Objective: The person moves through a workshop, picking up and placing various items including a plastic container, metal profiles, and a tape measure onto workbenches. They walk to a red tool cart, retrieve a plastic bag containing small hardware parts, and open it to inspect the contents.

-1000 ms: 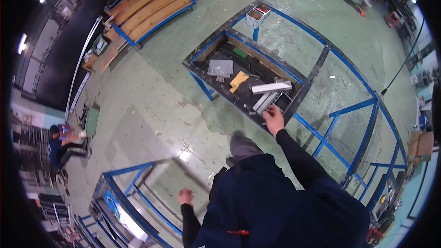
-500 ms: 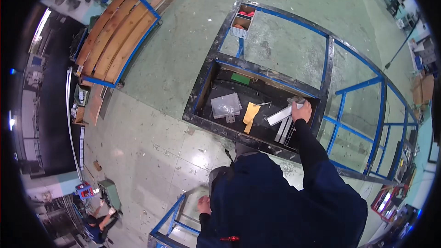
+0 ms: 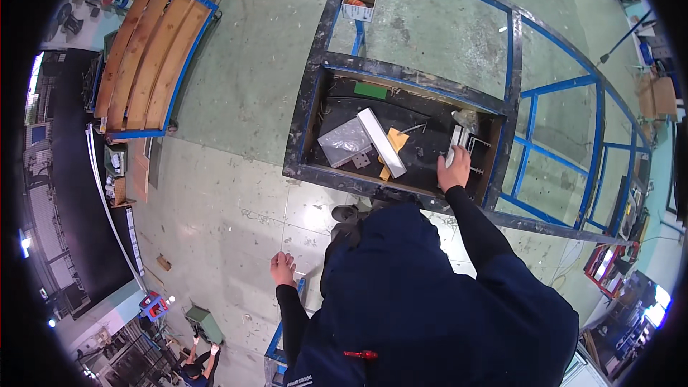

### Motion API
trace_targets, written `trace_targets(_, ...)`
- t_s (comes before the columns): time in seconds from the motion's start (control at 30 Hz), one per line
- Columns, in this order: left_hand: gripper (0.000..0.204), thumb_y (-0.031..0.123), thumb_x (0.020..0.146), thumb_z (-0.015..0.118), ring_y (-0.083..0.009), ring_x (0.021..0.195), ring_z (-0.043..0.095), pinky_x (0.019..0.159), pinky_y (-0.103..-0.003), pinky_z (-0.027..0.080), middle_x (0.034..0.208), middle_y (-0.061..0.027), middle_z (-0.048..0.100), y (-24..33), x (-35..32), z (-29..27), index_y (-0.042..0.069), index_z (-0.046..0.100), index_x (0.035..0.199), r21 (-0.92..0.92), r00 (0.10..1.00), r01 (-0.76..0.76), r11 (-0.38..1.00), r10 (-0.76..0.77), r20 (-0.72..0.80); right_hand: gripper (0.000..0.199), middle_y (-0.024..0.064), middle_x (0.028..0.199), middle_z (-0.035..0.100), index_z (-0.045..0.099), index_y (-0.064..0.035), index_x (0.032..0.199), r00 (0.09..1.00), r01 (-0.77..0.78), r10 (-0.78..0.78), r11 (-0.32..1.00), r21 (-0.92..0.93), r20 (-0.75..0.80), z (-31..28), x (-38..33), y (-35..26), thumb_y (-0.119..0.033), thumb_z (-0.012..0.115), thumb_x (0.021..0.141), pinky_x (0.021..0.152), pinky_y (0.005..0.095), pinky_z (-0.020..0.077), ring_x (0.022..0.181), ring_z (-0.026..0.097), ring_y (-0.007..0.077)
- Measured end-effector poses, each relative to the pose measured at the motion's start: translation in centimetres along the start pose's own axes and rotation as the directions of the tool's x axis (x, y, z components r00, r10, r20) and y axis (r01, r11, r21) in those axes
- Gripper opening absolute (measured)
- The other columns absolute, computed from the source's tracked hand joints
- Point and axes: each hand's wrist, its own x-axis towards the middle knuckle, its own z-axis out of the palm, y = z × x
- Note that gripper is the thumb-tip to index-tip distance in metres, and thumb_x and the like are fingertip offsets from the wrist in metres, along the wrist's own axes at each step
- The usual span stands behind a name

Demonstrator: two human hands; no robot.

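Note:
My right hand (image 3: 454,168) is on the silver metal profiles (image 3: 459,136) at the right end of a dark, wood-sided tray (image 3: 430,150), its fingers closed around the edge of one. In the tray's middle a loose silver profile (image 3: 381,142) lies at a slant. It covers part of a yellow cloth or paper piece (image 3: 398,140) and the edge of a clear plastic bag (image 3: 344,142). A small drilled metal plate (image 3: 361,160) and a thin metal tool (image 3: 413,127) are near it. My left hand (image 3: 282,269) hangs over the floor, fingers loosely bent and apart, holding nothing.
The tray sits in a black and blue metal frame (image 3: 512,64) that stretches to the right. Two small boxes (image 3: 360,1) with red and orange items stand on its far corner. A wooden-slat rack (image 3: 154,57) is at left. Another person (image 3: 197,371) works at lower left.
The silver profile has moved left from the right end to the tray's middle and been let go. My right hand is back at the other profiles. My left hand has moved outward.

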Motion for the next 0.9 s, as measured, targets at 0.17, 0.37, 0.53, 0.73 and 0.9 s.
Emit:
trace_targets(0.17, 0.03, 0.033, 0.098, 0.06, -0.0141, 0.089, 0.063, 0.072, -0.032, 0.048, 0.1, -0.003, 0.065, -0.9, -0.5, 1.9, 0.012, 0.052, 0.117, 0.039, 0.998, 0.038, 0.999, -0.04, 0.041, 0.045, 0.0194, 0.132, 0.052, 0.056, -0.004, 0.121, 0.991, 0.059, -0.068, 0.995, 0.081, 0.111, 1.4, -0.3, -3.4, -0.02, 0.07, 0.081, 0.106, 0.0444, 0.0373, 0.126, 0.047, 0.0374)
trace_targets(0.37, 0.028, 0.029, 0.097, 0.061, -0.0124, 0.076, 0.063, 0.064, -0.027, 0.048, 0.091, -0.002, 0.066, -6.6, -2.6, 4.9, 0.008, 0.055, 0.114, 0.063, 0.982, 0.096, 0.993, -0.105, 0.159, 0.037, 0.0165, 0.119, 0.057, 0.059, -0.0051, 0.111, 0.903, 0.354, -0.388, 0.916, 0.19, 0.186, 3.9, 1.0, -8.3, -0.021, 0.069, 0.08, 0.098, 0.0441, 0.0425, 0.115, 0.053, 0.0362)
trace_targets(0.53, 0.038, 0.033, 0.091, 0.065, -0.0144, 0.076, 0.065, 0.064, -0.03, 0.051, 0.088, -0.0051, 0.069, -13.7, -4.4, 2.2, 0.003, 0.061, 0.112, 0.074, 0.984, 0.144, 0.987, -0.151, 0.092, 0.037, 0.0206, 0.106, 0.065, 0.066, -0.0021, 0.107, 0.786, 0.259, -0.39, 0.912, 0.318, 0.479, 4.0, -0.7, -16.2, -0.03, 0.068, 0.083, 0.089, 0.0449, 0.0488, 0.102, 0.062, 0.0388)
trace_targets(0.73, 0.048, 0.04, 0.089, 0.065, -0.0204, 0.082, 0.069, 0.077, -0.034, 0.053, 0.091, -0.0143, 0.072, -12.4, -4.4, -2.1, -0.002, 0.065, 0.112, 0.117, 0.974, -0.001, 0.993, 0.028, -0.224, 0.036, 0.0223, 0.113, 0.057, 0.057, -0.0016, 0.114, 0.486, 0.663, -0.598, 0.728, 0.178, 0.637, 11.6, -0.9, -13.6, -0.009, 0.069, 0.081, 0.093, 0.0482, 0.0456, 0.108, 0.055, 0.043)
trace_targets(0.9, 0.049, 0.042, 0.088, 0.064, -0.0237, 0.084, 0.07, 0.081, -0.035, 0.053, 0.093, -0.0163, 0.072, -15.7, -9.6, -2.0, 0.0, 0.065, 0.113, -0.236, 0.892, -0.085, 0.968, -0.032, -0.452, 0.029, 0.0221, 0.116, 0.057, 0.06, 0.0003, 0.108, 0.497, 0.715, -0.613, 0.69, 0.111, 0.614, 12.2, 0.0, -14.8, -0.013, 0.067, 0.083, 0.09, 0.0459, 0.0472, 0.106, 0.057, 0.0415)
